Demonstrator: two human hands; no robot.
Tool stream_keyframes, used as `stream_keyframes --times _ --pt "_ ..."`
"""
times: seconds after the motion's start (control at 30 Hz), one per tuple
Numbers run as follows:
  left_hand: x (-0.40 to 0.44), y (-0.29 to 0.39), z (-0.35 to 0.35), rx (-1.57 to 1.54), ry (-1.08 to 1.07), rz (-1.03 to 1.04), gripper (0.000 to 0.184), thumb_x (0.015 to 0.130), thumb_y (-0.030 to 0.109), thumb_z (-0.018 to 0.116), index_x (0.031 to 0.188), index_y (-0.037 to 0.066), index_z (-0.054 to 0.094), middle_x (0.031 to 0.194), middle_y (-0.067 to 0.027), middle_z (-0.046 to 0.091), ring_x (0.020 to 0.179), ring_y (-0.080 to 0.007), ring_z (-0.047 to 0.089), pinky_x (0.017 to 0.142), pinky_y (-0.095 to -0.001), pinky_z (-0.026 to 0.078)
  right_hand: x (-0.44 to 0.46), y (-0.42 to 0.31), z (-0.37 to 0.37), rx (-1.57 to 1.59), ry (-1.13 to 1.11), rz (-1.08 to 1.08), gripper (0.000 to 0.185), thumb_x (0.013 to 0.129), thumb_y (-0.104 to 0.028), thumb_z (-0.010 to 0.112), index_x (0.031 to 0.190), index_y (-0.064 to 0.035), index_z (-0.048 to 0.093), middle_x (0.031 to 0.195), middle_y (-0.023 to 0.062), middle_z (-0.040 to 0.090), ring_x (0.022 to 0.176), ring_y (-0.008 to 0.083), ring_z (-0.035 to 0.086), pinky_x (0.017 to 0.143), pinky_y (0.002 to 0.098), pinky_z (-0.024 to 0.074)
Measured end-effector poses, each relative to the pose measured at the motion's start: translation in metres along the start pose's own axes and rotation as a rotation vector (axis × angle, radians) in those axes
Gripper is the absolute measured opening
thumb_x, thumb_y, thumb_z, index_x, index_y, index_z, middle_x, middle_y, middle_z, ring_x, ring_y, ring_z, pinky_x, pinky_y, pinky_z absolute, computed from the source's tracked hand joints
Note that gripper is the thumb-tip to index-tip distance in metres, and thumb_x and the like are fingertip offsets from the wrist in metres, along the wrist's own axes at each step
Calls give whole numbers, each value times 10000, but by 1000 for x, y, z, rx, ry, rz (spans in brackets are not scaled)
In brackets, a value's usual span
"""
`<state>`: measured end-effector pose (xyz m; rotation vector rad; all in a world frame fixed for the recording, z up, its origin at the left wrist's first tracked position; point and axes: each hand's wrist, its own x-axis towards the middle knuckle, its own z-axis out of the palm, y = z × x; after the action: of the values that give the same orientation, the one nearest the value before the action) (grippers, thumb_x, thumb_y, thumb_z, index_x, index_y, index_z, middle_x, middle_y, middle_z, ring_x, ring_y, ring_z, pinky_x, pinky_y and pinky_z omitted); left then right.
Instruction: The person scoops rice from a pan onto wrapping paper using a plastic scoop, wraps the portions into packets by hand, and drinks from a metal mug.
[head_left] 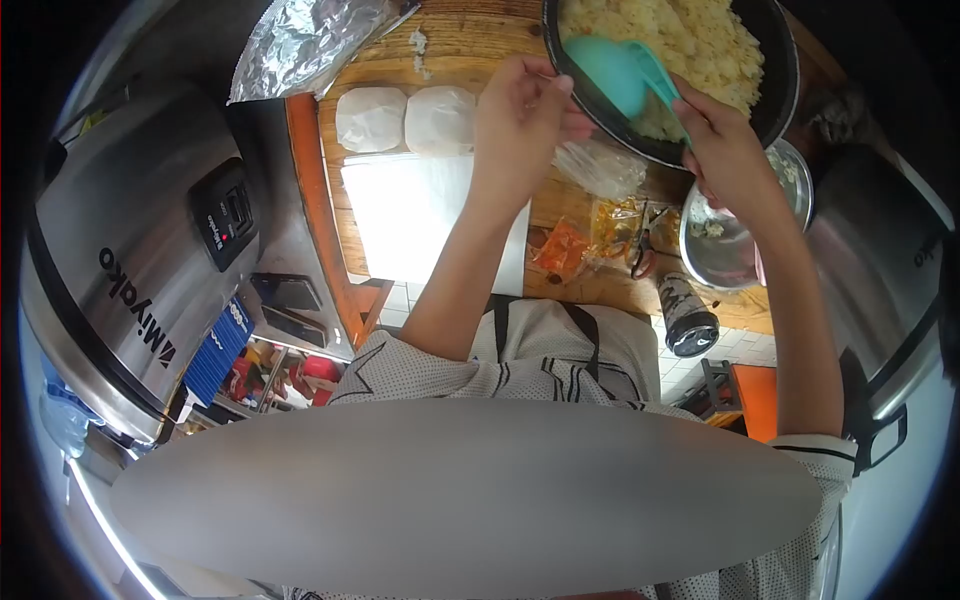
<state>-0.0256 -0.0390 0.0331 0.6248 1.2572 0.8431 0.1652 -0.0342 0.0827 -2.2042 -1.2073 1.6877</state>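
Note:
My right hand (718,145) is wrapped round the handle of a turquoise rice scoop (608,75). The scoop's bowl rests against the yellowish rice (700,45) inside a large dark pot (788,85) at the top right. My left hand (535,110) is at the pot's left edge, its fingers partly curled and apart, with nothing visible in them. Below the pot's rim lies a clear plastic bag (605,168). Two white wrapped packets (370,119) sit side by side left of my left hand, above a white sheet (415,220) of paper.
A metal bowl (720,255) stands below the pot at right, near scissors (643,250), an orange packet (562,248) and a dark tumbler (688,318). Crumpled foil (305,45) lies at the upper left. A large Miyako cooker (130,230) fills the left side.

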Motion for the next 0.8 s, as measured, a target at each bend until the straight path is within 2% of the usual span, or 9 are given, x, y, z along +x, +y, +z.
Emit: stream_keyframes --times 0.03,0.2,0.3,0.33,0.43,0.57,0.67,0.73,0.8 --pt "2 -1 1 2 4 34 167 921 103 540 1013 -25 486 810 -112 620 667 -179 651 627 -274 567 -1 -3 3 81 -28 44 435 975 -255 432 1391 -130 410 514 -15 394 327 60 318 313 230 273" --pt "2 -3 2 25 29 77 198 914 115 555 1030 -31 486 802 -107 605 662 -184 648 608 -288 573 -15 -6 -17 125 -126 138 481 964 -309 452 1407 -141 373 525 -33 382 329 41 313 292 203 244" --pt "4 -7 -1 -49 6 123 223 909 120 565 1055 -30 486 795 -103 601 666 -191 651 603 -295 575 -17 -10 -42 191 -264 188 437 950 -320 483 1343 -133 444 589 -8 449 358 38 345 300 192 238" --pt "2 -8 -4 -63 -18 110 228 908 120 568 1062 -27 488 806 -103 600 673 -194 652 608 -295 575 -16 -12 -39 226 -253 190 308 951 -327 485 1188 -133 520 588 -27 430 357 16 331 297 159 214" --pt "7 -3 -7 -82 -84 102 243 905 125 575 1082 -21 492 845 -106 601 702 -202 659 630 -294 573 14 -2 -32 545 -285 390 215 953 -345 485 1023 -144 513 591 -37 420 355 9 311 294 147 205" --pt "4 2 -11 -40 -103 45 266 905 141 580 1103 -16 496 924 -118 608 750 -213 667 672 -293 564 24 41 -63 1037 -636 480 197 975 -336 443 982 -142 481 596 -33 416 357 15 288 261 160 229" --pt "5 2 -14 -26 -96 21 294 903 150 584 1133 -11 497 955 -122 616 777 -217 670 694 -287 555 15 62 -85 1134 -864 265 201 984 -339 414 970 -164 511 589 -30 406 356 26 310 256 169 258" --pt "7 -2 -12 -23 -96 25 313 896 144 591 1151 -10 496 956 -119 622 792 -215 669 705 -281 550 0 53 -91 1078 -727 154 231 981 -352 414 1004 -167 551 590 -22 419 362 41 340 276 183 279" --pt "7 -5 -13 -16 -90 36 333 884 128 603 1165 -13 496 948 -112 626 804 -211 666 712 -275 546 -23 30 -82 924 -276 115 297 975 -369 421 1085 -162 603 595 -7 454 373 66 388 311 211 308"
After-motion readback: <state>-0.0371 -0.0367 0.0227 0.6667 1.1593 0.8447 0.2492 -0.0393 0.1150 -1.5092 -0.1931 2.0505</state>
